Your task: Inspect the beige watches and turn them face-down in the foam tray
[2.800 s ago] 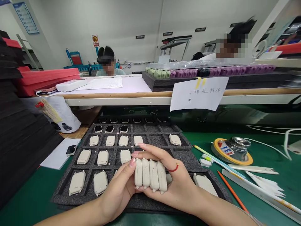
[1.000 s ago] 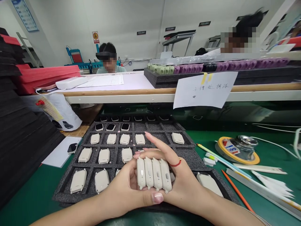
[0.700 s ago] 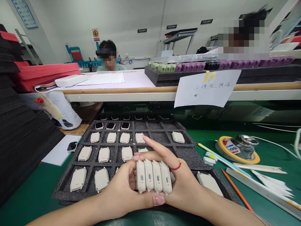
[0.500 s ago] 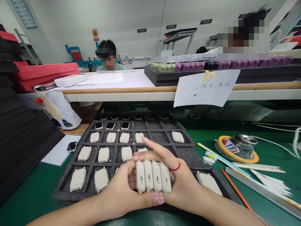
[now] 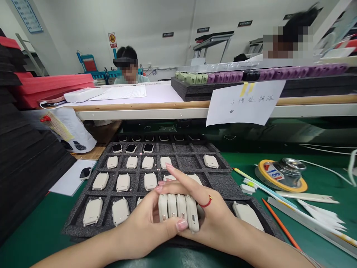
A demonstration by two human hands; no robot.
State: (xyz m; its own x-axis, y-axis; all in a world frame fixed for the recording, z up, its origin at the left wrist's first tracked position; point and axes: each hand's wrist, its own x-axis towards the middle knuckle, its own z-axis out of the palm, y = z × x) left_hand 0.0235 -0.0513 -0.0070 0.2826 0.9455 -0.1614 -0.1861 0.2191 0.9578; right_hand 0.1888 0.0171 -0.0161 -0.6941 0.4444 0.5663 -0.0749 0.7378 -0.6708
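Observation:
Several cream smartwatch cases [image 5: 181, 208] stand side by side in a row, clasped between my two hands above the foam tray [image 5: 199, 146]. My left hand [image 5: 139, 223] is closed on them from the left, its thumb lying across their lower front over the small side slots. From the right, my right hand [image 5: 209, 223] wraps behind and below them, its index finger stretched out over the top. Under the hands, other watch cases [image 5: 122, 182] lie back-up in the tray's compartments. Farther back in it, watches [image 5: 131, 149] show dark screens. The hands hide part of the tray.
Right of the tray are a yellow tape roll [image 5: 272, 176], an orange stick [image 5: 281, 225] and a pale rail [image 5: 312, 225]. Black foam trays [image 5: 25, 178] are stacked at left. A raised shelf [image 5: 145, 111] crosses behind, with two people beyond it.
My left thumb has moved up over the fronts of the watch cases, covering more of their slots. The cases have tilted slightly and shifted a little left in my hands.

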